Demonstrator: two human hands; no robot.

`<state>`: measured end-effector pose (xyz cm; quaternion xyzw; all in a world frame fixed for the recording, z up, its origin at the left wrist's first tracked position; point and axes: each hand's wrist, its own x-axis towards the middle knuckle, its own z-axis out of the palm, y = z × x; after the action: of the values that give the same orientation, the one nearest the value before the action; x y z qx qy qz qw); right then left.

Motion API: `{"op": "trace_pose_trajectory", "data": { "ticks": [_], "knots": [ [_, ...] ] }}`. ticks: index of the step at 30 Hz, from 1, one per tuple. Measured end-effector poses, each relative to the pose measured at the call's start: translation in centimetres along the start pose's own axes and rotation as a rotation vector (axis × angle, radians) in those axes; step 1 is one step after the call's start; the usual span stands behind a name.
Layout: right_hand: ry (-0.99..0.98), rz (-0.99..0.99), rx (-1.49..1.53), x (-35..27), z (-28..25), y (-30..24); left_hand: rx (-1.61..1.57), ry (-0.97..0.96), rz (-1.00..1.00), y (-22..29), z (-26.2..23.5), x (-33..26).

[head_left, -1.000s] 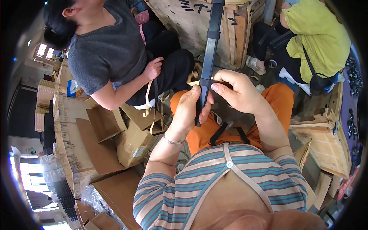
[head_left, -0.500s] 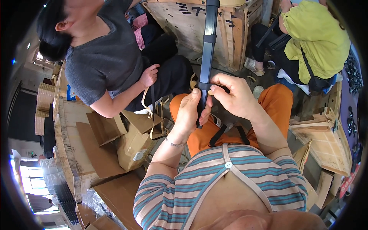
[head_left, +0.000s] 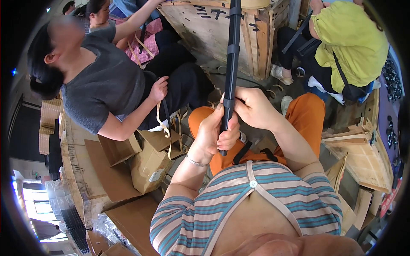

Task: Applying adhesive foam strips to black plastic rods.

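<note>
We see a long black rod (head_left: 232, 55) standing nearly upright in the centre of the frame, running from the top edge down to our lap. Our left hand (head_left: 213, 134) is wrapped around its lower end, fingers closed on it. Our right hand (head_left: 252, 106) grips the rod just above, touching the left, thumb pressed against the shaft.

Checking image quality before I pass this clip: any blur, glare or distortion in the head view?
Head view: heavy fisheye, with a black rim and the wooden crate edges bowing. The window at lower left is blown out white. Both hands, left hand and right hand, and the black rod are sharp. The top-left corner is soft. Daylight is even, shadows weak.
</note>
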<state>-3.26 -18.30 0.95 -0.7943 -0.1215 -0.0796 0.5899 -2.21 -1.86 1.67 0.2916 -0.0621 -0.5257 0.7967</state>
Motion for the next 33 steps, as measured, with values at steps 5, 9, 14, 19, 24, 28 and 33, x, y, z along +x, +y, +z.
{"op": "trace_pose_trajectory", "data": {
  "ticks": [5, 9, 14, 19, 24, 28, 33],
  "knots": [
    [-0.208, 0.083, 0.686, 0.2, -1.4, 2.7, -0.243, -0.191, -0.086, 0.1, -0.5, 0.9],
    [-0.241, 0.026, 0.787, 0.6, -0.5, 0.4, -0.307, -0.303, -0.127, 0.3, -0.8, 1.1],
    [-0.336, 0.073, 0.775, 0.5, -0.4, 1.9, -0.335, -0.366, -0.132, -0.7, -2.1, 1.7],
    [-0.43, 0.196, 0.838, 1.0, -1.7, 3.7, 0.01, -0.035, 0.004, -1.0, -2.4, 2.2],
    [-0.303, 0.494, 0.429, 0.7, -1.9, 10.0, 0.326, 0.384, 0.294, -0.3, -3.9, 4.1],
    [-0.262, 0.4, 0.209, -0.3, -2.1, 12.0, 0.479, 0.456, 0.49, 1.0, -6.1, 5.0],
    [-0.382, 0.445, 0.262, 0.2, -3.7, 13.0, 0.457, 0.477, 0.494, 3.3, -6.9, 6.3]
  ]
}}
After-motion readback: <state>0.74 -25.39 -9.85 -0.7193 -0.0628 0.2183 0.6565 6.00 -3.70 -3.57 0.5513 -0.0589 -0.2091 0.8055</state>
